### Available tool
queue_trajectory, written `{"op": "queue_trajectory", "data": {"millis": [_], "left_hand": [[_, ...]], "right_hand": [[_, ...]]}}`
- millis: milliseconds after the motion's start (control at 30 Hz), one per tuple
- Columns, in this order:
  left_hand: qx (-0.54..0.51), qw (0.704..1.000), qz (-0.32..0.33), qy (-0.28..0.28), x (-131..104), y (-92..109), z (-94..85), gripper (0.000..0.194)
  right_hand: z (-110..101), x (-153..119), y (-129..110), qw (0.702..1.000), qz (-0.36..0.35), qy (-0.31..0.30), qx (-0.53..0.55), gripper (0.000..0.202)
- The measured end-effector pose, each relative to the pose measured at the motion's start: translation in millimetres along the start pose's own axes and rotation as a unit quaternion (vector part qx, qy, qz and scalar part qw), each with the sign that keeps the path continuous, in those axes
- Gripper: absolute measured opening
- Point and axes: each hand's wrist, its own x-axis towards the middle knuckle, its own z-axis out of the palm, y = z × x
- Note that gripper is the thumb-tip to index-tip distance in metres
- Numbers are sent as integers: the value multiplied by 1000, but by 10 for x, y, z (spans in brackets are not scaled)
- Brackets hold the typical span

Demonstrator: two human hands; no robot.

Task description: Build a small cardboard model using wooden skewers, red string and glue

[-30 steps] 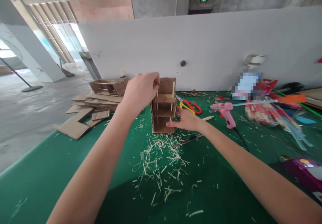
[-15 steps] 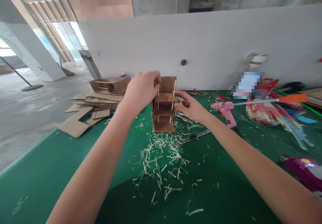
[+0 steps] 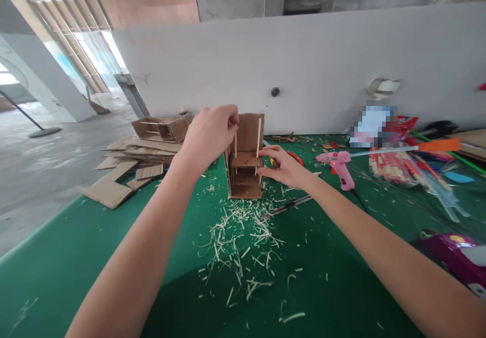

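Observation:
An upright cardboard box (image 3: 251, 134) with an open front stands on the green table. A cardboard shelf (image 3: 247, 161) sits inside it, with thin wooden sticks (image 3: 258, 138) rising through both sides. At the top left, my left hand (image 3: 214, 130) is closed, pinching the upper end of the left stick; its fingertips are partly hidden. My right hand (image 3: 283, 166) grips the shelf's right edge, fingers above and thumb below. Pale wood shavings (image 3: 243, 231) are scattered in front of the box, near a utility knife (image 3: 286, 207).
Cardboard pieces (image 3: 114, 181) and another cardboard box (image 3: 163, 127) are piled at left. On the right lie a pink glue gun (image 3: 337, 165), bagged sticks (image 3: 395, 168) and a purple object (image 3: 455, 257). A white wall (image 3: 322, 64) rises behind the table.
The shelf has moved down inside the box, and more of the sticks shows above it. My right hand has lowered with it. My left hand stays at the left stick's top.

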Motion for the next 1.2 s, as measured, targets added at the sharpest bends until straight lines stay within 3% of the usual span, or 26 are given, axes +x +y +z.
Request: {"op": "queue_trajectory", "data": {"millis": [233,400,600,733,900,1067,1200], "left_hand": [[-4,1000,-5,-6,-4,31,-4,18],[-8,1000,-7,-9,-5,16,-13,17],[-1,1000,-7,-10,-8,16,-23,18],[4,1000,-6,-9,-13,21,-43,17],[31,999,1,-6,-39,43,-52,18],[126,992,22,10,-47,132,-12,21],[140,989,54,4,-59,195,-9,41]], "right_hand": [[-33,-12,-8,998,49,-5,-29,56],[11,0,-10,999,15,-23,-29,69],[-1,22,-105,1000,10,8,-28,47],[-10,26,-140,999,-2,-8,-32,55],[19,28,-121,998,-34,-4,-55,43],[28,21,-157,997,-39,6,-64,40],[14,11,-179,997,-39,8,-71,39]]}}
